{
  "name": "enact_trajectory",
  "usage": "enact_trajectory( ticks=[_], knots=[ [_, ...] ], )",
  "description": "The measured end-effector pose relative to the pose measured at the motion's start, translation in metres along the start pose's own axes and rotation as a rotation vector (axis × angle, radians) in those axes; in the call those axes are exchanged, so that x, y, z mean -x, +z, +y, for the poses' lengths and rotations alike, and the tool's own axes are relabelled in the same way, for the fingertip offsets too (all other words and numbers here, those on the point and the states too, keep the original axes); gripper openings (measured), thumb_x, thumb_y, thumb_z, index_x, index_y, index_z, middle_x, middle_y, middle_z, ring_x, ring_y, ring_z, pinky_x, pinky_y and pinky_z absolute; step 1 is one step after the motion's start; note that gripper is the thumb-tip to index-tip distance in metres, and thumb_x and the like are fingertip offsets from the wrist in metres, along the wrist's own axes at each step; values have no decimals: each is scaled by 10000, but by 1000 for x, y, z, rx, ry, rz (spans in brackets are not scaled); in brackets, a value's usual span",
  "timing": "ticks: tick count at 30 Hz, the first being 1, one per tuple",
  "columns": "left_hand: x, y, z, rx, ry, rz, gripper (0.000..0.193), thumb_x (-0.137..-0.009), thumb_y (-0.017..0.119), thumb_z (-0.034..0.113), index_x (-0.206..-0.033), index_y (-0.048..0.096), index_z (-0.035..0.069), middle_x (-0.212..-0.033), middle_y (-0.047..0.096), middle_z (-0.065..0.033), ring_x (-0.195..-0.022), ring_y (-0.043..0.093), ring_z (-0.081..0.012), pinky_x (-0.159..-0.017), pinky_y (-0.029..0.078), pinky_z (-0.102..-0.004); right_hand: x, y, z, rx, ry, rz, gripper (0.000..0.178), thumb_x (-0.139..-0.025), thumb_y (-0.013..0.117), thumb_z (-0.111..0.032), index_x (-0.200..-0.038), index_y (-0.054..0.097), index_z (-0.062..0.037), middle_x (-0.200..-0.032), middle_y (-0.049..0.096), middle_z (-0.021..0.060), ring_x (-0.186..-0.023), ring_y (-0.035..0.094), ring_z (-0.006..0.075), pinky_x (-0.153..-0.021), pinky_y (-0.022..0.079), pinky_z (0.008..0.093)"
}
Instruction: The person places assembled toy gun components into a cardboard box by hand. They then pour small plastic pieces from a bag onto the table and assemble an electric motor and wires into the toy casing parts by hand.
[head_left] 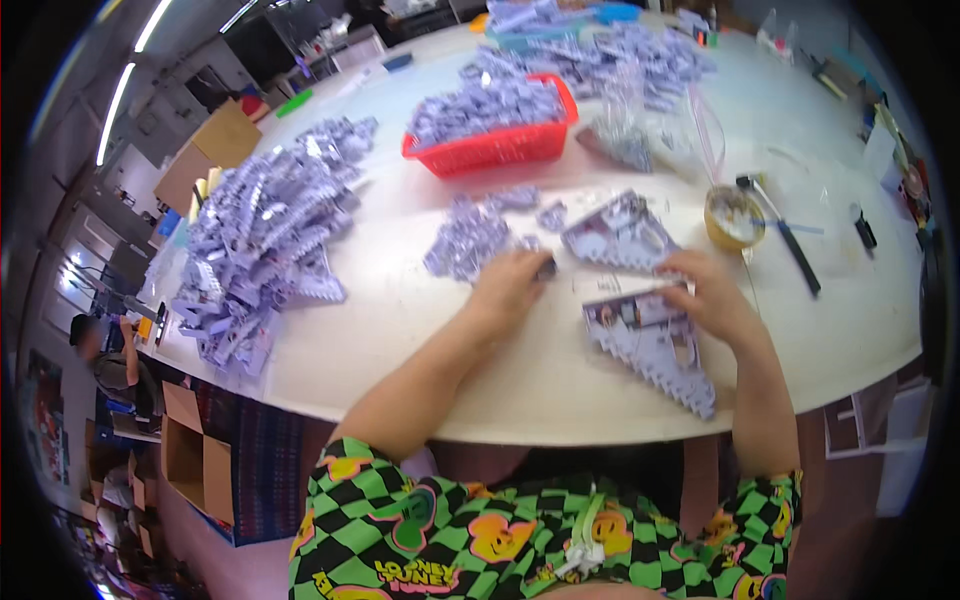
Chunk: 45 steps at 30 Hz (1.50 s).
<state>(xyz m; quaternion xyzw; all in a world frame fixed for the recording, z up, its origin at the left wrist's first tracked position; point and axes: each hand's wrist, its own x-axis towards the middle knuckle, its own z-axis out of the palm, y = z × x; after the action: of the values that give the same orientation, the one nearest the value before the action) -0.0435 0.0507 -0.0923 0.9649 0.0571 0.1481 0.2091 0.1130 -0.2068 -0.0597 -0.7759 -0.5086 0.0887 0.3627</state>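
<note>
Two flat, lavender triangular plastic parts with toothed edges lie before me, a far part (620,232) and a near part (655,350). My right hand (715,300) is over their right ends. Its fingertips touch the far part's corner, and its thumb rests at the near part's upper edge, with a gap between. My left hand (508,288) is closed on the table to their left. A small dark piece (547,268) shows at its fingertips; its kind is unclear. Just beyond that hand is a loose heap of small lavender pieces (468,238).
A big pile of lavender toothed parts (265,240) covers the left side. Beyond stands a red basket (490,152) full of similar pieces. Clear bags (625,145), a yellow cup (733,225) and a black-handled tool (800,262) lie to the right. Another person (120,360) is far left.
</note>
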Motion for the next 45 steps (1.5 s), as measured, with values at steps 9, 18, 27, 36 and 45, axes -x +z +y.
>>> enact_trajectory(
  ticks=[9,18,27,36,45],
  knots=[
    [-6,-11,23,123,223,125,235,-797,644,77,-1031,645,58,-1037,632,-102,-969,585,-258,-842,448,-329,-22,5,-8,33,-86,105,172,-817,623,-79,-964,613,8,-923,602,75,-878,574,171,-767,440,264],
    [8,0,42,186,233,26,218,-793,644,87,-1008,653,52,-957,649,-106,-856,615,-260,-756,473,-324,-8,20,-26,109,-296,16,141,-770,649,-42,-898,619,10,-955,572,82,-832,590,212,-682,480,298],
    [6,3,37,47,323,99,197,-792,650,117,-982,665,65,-892,653,-105,-797,603,-280,-698,455,-353,-4,26,-41,576,-427,138,256,-686,697,-152,-903,609,-48,-1057,552,82,-990,515,266,-891,362,371],
    [16,4,45,-20,273,101,184,-818,636,182,-982,676,108,-910,655,-64,-860,586,-233,-778,397,-345,4,39,-40,414,-444,70,164,-712,684,-163,-805,611,-49,-944,565,76,-916,535,252,-837,377,355],
    [3,6,40,-18,259,83,199,-820,641,178,-1007,674,119,-919,655,-44,-868,579,-210,-789,380,-340,-11,17,-35,-23,-156,-52,155,-783,649,-131,-752,596,11,-865,535,89,-768,538,217,-665,428,289]
  ],
)
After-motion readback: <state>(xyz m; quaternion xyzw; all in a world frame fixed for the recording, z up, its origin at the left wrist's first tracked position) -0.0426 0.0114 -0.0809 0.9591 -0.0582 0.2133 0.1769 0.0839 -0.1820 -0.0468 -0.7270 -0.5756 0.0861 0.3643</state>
